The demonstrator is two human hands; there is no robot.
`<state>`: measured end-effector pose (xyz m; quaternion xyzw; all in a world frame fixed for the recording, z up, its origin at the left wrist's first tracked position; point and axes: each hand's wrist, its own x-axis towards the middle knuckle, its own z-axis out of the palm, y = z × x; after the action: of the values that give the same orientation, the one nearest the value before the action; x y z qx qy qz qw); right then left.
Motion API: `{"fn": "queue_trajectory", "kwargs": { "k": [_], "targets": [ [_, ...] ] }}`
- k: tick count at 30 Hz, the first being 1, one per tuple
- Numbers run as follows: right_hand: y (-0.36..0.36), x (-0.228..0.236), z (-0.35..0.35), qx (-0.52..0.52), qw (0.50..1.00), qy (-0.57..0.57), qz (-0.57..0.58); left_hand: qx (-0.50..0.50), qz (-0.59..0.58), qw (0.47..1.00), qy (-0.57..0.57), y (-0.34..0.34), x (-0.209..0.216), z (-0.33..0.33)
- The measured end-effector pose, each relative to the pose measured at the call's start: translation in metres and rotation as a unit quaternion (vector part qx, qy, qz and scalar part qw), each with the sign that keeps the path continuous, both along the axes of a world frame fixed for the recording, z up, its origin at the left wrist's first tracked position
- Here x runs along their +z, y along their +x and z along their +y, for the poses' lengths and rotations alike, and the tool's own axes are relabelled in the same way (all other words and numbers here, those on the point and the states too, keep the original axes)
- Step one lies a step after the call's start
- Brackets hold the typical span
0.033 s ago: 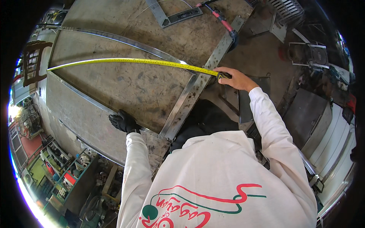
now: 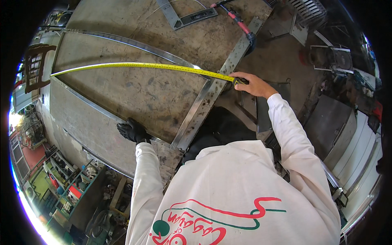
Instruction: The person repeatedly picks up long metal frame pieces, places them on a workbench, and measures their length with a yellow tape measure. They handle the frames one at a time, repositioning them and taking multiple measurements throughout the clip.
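Observation:
My bare right hand (image 2: pixel 257 86) is closed around a black-and-yellow tape measure (image 2: pixel 241 81), just past the table's near edge. Its yellow blade (image 2: pixel 151 65) stretches leftward across a rectangular metal frame to the far left corner. In a black glove, my left hand (image 2: pixel 132 130) lies over the frame's left bar (image 2: pixel 90 101), fingers extended and slightly apart. The frame's right bar (image 2: pixel 139 45) runs beyond the blade. Nearest my body, the end bar (image 2: pixel 192 119) lies along a drilled, spotted steel strip (image 2: pixel 228 67) at the table edge.
On the worktable (image 2: pixel 118 12) lies a steel square (image 2: pixel 194 18). A pink-and-black tool (image 2: pixel 240 23) rests near the strip's far end. Right of the table stand a dark metal box (image 2: pixel 326 122) and a metal stand (image 2: pixel 331 58). A cluttered shelf (image 2: pixel 77 188) is at lower left.

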<state>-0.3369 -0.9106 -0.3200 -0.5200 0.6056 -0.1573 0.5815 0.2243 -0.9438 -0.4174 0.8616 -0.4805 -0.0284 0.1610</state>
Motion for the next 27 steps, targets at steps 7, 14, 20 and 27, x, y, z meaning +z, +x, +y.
{"fn": "queue_trajectory", "kwargs": {
  "k": [7, 14, 20, 27],
  "targets": [
    [-0.003, -0.005, -0.004, -0.011, 1.000, -0.017, -0.012, -0.005, -0.016, 1.000, -0.008, 0.000, -0.009, -0.006],
    [-0.002, -0.003, -0.005, -0.013, 1.000, -0.004, 0.008, -0.004, -0.009, 1.000, -0.022, 0.001, -0.013, -0.006],
    [-0.001, 0.002, -0.006, -0.006, 1.000, -0.018, 0.018, -0.004, 0.005, 1.000, -0.023, -0.002, -0.010, -0.006],
    [0.003, 0.007, -0.005, -0.004, 0.999, -0.017, 0.050, 0.002, 0.009, 0.999, -0.031, -0.005, -0.005, -0.007]
  ]
}}
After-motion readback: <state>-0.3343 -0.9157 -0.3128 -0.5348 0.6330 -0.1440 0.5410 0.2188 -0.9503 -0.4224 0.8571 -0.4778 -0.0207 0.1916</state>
